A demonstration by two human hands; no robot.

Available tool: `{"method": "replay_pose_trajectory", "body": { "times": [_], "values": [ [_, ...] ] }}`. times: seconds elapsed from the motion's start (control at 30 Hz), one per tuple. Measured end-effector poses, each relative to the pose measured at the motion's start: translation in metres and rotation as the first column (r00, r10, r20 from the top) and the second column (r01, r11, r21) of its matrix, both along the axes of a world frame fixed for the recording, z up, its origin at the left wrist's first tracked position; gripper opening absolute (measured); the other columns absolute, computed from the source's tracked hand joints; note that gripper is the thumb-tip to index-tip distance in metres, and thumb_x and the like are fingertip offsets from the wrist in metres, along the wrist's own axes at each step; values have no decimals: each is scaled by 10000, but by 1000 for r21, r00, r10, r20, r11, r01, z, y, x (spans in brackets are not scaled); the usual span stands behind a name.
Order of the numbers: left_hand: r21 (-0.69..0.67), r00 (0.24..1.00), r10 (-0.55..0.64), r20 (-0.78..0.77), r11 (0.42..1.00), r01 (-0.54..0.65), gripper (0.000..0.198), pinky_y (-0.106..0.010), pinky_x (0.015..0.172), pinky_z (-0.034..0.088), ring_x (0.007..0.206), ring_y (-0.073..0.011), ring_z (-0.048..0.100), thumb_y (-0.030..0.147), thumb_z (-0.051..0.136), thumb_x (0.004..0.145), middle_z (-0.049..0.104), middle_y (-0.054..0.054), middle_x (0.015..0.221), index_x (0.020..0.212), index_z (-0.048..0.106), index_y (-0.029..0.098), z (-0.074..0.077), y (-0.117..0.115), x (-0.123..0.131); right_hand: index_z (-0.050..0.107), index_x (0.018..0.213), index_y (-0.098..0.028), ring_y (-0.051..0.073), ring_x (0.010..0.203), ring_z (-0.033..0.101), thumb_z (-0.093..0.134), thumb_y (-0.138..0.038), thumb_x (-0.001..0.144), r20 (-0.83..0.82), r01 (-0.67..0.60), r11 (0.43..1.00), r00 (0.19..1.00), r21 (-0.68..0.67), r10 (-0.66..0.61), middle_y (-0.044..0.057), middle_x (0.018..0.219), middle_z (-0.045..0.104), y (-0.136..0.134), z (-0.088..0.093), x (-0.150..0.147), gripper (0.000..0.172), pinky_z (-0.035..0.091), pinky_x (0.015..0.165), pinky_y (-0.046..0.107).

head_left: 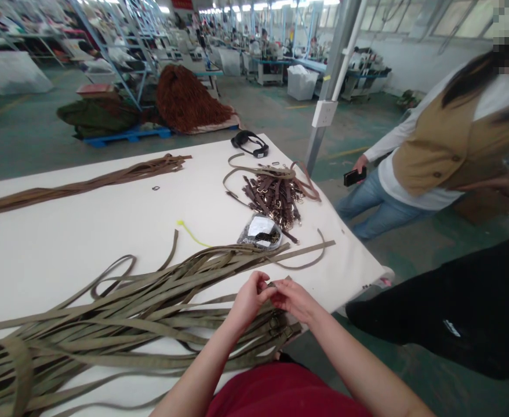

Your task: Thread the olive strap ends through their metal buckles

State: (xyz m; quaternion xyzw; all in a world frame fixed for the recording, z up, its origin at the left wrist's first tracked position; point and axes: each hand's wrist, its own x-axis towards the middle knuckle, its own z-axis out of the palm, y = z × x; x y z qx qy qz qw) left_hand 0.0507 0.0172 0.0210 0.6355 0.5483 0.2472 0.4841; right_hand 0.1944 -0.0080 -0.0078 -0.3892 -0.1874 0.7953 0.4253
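Note:
My left hand [250, 300] and my right hand [294, 300] meet over the near right part of the table, fingertips pinched together on the end of an olive webbing strap. Only a small dark bit of it shows between the fingers; whether a buckle is on it I cannot tell. Long olive straps [150, 313] lie in a loose bundle beneath and left of my hands. Just below my right hand, several strap ends with metal buckles [280, 327] lie at the table edge. Beyond my hands sits a clear plastic bag [261, 231] with dark pieces and a white label.
On the white table [211, 197] lie short brown straps with metal hardware [276, 197], a black headset-like item [251, 143], a long brown strap bundle [84, 182] and a yellow-green tie [193, 234]. A person in a tan vest [441, 133] stands at right. A metal post [330, 81] rises behind.

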Motion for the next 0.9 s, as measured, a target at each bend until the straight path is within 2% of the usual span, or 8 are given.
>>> {"method": "replay_pose_trajectory", "body": {
  "times": [0.17,0.3,0.43,0.53,0.67,0.73,0.83,0.9],
  "values": [
    [25,993,-82,-79,996,84,235,-218,578,341,640,-115,468,412,508,717,535,18,693,752,498,180,-2,5,-8,559,837,-162,71,626,526,636,-355,662,34,-58,998,998,5,58,-4,745,584,8,-4,-3,272,399,629,208],
    [72,975,-148,-167,984,162,212,-228,607,352,681,-128,479,389,512,719,541,2,729,743,523,178,3,9,-10,534,820,-160,90,650,533,662,-359,626,94,-128,992,987,2,127,-9,740,574,14,-3,1,306,410,652,238],
    [129,972,-148,-181,976,173,300,-236,650,376,745,-135,494,386,566,674,537,-32,895,887,528,177,7,8,-8,517,795,-173,89,646,519,664,-328,611,113,-158,987,981,17,155,-29,727,550,14,-1,4,282,415,648,244],
    [98,963,-182,-199,974,204,405,-239,661,374,768,-147,504,385,602,634,563,-28,916,978,512,191,5,4,-10,517,763,-175,77,588,490,618,-307,638,258,-124,986,962,113,92,-38,685,536,16,-4,4,208,398,591,224],
    [-10,950,-183,-253,982,186,263,-226,598,346,674,-137,496,400,528,684,582,-5,745,808,559,170,-3,0,-16,506,701,-166,92,578,497,581,-270,638,529,-55,965,843,258,-93,-38,619,527,20,-8,14,143,405,592,241],
    [-34,960,-183,-212,983,180,268,-221,593,343,665,-131,489,409,488,707,578,1,722,785,560,162,-7,-1,-17,491,726,-168,105,600,524,559,-273,650,514,-62,969,855,238,-71,-29,634,545,20,-5,23,146,423,622,262],
    [-58,969,-209,-134,977,203,299,-218,589,338,650,-123,472,421,412,750,553,10,683,746,550,156,-10,-2,-13,466,912,-181,123,676,565,489,-295,709,367,-139,975,928,173,67,0,727,589,16,1,34,234,433,669,286],
    [-79,969,-228,-93,972,221,309,-216,585,333,639,-117,457,421,392,759,530,18,661,726,542,153,-10,-4,-11,432,1022,-189,122,703,567,437,-297,742,331,-177,970,937,168,114,9,763,590,12,4,38,300,430,686,290]
  ]
}}
